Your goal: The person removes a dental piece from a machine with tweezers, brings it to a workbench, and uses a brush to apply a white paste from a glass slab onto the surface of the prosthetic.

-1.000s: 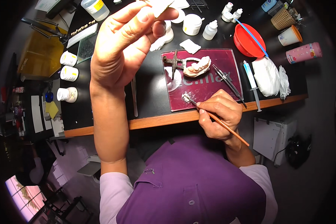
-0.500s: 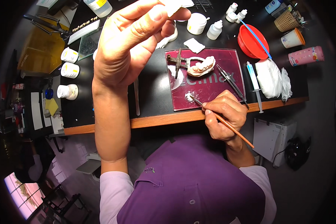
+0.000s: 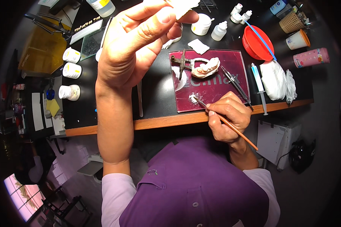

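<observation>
My left hand [image 3: 136, 45] is raised over the bench, fingers pinched on a pale white piece [image 3: 182, 6], maybe folded tissue, cut off by the top edge. My right hand [image 3: 227, 117] grips a slim wooden-handled brush [image 3: 238, 132], its tip in a small patch of white paste [image 3: 193, 97] on the maroon plate [image 3: 189, 106] at the bench's front. On that plate rest a dental model on a metal frame [image 3: 205, 67] and dark slender instruments [image 3: 235, 85]. A syringe [image 3: 258, 83] lies just right of the plate; a small white pad [image 3: 198, 46] lies behind it.
Red bowl [image 3: 254, 45] with blue stick, crumpled white tissue [image 3: 272, 81], pink cylinder [image 3: 310, 57], woven pen holder [image 3: 291, 23] at right. Bottles [image 3: 219, 31] and jars [image 3: 201, 24] behind. More jars [image 3: 72, 70] and glass slab [image 3: 88, 44] at left. Wooden bench edge [image 3: 166, 122] in front.
Both hands have shifted slightly to the right in the picture, along with the bench items. The brush tip stays in the paste and my left hand keeps its pinch.
</observation>
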{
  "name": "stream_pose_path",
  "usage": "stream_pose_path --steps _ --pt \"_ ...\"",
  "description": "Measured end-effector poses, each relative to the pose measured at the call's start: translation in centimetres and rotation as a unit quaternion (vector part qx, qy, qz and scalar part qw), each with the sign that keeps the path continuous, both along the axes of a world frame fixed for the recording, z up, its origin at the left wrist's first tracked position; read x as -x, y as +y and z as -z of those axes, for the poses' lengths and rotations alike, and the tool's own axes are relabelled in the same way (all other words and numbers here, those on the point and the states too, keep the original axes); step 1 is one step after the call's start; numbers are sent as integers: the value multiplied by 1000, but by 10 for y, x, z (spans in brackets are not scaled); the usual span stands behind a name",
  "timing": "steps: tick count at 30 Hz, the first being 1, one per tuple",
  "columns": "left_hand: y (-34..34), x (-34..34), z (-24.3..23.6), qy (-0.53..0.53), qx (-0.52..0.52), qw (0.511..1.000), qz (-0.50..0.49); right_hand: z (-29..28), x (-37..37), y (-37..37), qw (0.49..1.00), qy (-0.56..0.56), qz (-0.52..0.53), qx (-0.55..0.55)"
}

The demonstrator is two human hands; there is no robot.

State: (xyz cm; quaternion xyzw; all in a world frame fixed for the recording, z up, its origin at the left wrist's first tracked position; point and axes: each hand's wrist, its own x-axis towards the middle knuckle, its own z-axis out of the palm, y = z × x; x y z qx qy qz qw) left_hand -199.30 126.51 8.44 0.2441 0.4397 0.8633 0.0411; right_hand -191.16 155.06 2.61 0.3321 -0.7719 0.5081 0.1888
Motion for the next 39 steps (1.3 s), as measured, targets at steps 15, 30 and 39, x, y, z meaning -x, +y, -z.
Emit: stream_pose_path --steps 15,30,39 --pt "23 -15 -15 22 -23 999 -21 -59 50 53 955 10 291 55" --pt "13 -10 -12 25 -42 999 10 -46 43 149 932 -73 355 19" --pt "23 -5 -13 17 -37 999 20 -42 -1 73 975 -27 208 74"
